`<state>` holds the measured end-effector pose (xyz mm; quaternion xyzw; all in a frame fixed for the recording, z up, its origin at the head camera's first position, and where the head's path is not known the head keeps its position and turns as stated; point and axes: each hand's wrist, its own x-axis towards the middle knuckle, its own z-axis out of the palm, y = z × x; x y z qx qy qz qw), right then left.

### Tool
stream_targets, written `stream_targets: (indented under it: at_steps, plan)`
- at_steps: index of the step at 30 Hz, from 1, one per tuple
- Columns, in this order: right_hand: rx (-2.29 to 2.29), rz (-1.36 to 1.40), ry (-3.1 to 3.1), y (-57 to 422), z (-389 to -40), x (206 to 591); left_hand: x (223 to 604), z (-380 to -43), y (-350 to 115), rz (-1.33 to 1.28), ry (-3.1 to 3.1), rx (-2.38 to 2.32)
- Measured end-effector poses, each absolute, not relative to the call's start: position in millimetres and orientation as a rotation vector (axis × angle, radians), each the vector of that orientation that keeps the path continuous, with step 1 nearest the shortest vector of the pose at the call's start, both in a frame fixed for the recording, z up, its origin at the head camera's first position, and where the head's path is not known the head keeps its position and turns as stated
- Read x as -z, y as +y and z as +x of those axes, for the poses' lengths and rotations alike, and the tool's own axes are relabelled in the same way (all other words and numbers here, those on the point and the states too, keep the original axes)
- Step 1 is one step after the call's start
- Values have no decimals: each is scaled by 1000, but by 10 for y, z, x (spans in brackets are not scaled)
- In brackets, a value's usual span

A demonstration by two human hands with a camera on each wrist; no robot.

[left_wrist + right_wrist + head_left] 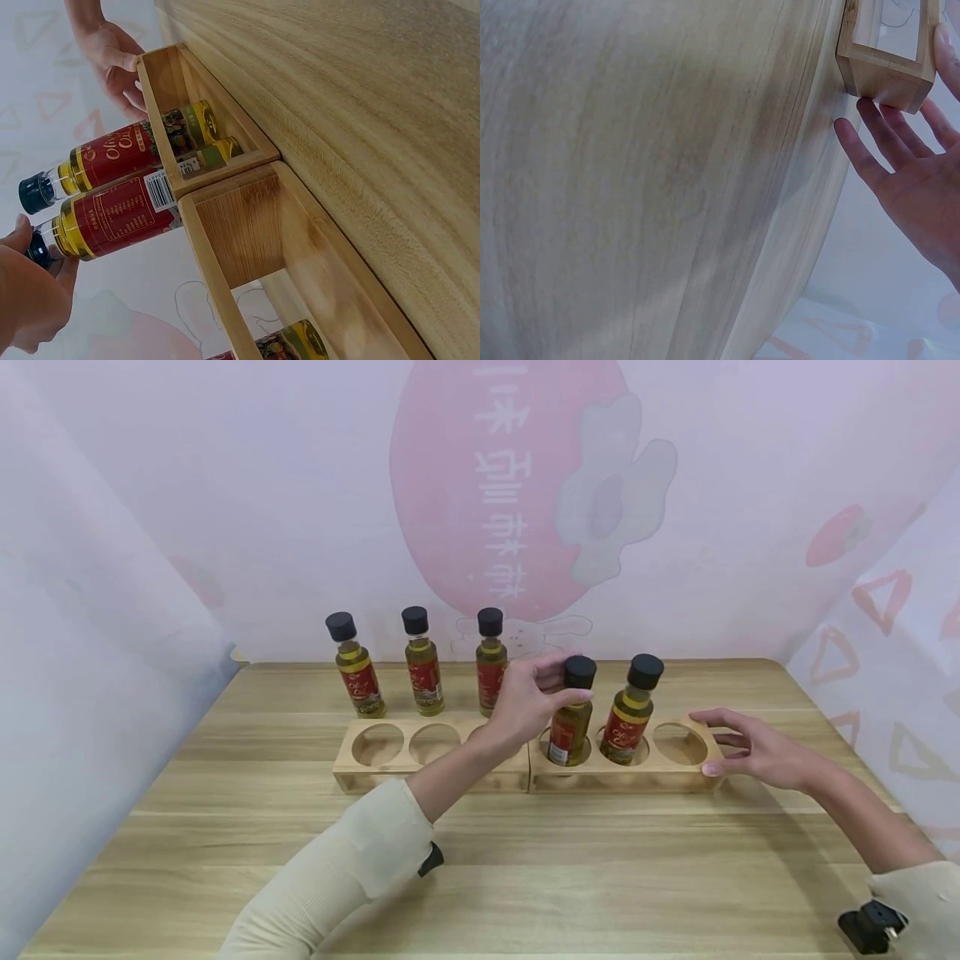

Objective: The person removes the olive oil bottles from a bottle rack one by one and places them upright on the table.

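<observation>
My left hand (525, 697) pinches the black cap of an olive oil bottle (568, 735) between thumb and fingers. That bottle stands in the left hole of the right wooden rack (626, 781); the left wrist view shows its label with a barcode (159, 190). A second olive oil bottle (627, 725) stands in the middle hole, tilted slightly. The rack's right hole (679, 745) holds nothing. At the rack's right end, my right hand (765, 752) grips the corners, thumb in front and fingers behind. In the right wrist view its fingertips (866, 105) meet the rack's end.
A second three-hole wooden rack (431, 783) abuts the first on its left. Behind it on the table (285, 827) stand three more oil bottles: a left one (360, 681), a middle one (424, 675) and a right one (489, 677). A printed curtain (315, 485) hangs behind the table.
</observation>
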<state>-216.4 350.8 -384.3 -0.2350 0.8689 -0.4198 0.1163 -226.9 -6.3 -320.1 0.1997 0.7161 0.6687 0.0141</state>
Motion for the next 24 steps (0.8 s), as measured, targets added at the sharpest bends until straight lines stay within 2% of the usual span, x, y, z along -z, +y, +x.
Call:
stream_targets:
  at_steps: [24]
  plan:
    - [1257, -698, 2529, 3501, -2163, 3856, 3142, -2261, -71, 592, 2268, -2100]
